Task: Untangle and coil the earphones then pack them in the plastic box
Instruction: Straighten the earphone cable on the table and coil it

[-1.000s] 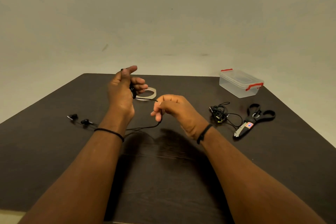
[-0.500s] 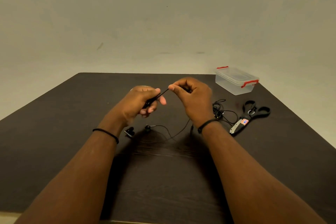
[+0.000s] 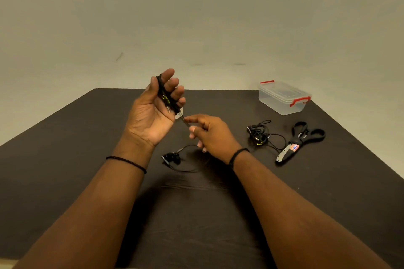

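My left hand (image 3: 154,111) is raised palm up above the dark table, with black earphone cable (image 3: 166,96) wound around its fingers and the jack plug lying on the palm. My right hand (image 3: 207,133) pinches the free run of that cable just to the right of the left hand. The two earbuds (image 3: 172,157) lie on the table below the hands, their thin wire looping toward my right hand. A second, tangled pair of black earphones (image 3: 259,135) lies further right. The clear plastic box (image 3: 283,98) with red clips stands closed at the far right.
Black-handled scissors (image 3: 299,142) lie right of the tangled earphones. The dark table (image 3: 65,148) ends at a far edge against a plain wall. A pale tape ring is mostly hidden behind my left hand.
My left hand has lifted and turned palm up with more cable wrapped on its fingers. My right hand dropped lower and the earbuds slid toward the middle of the table.
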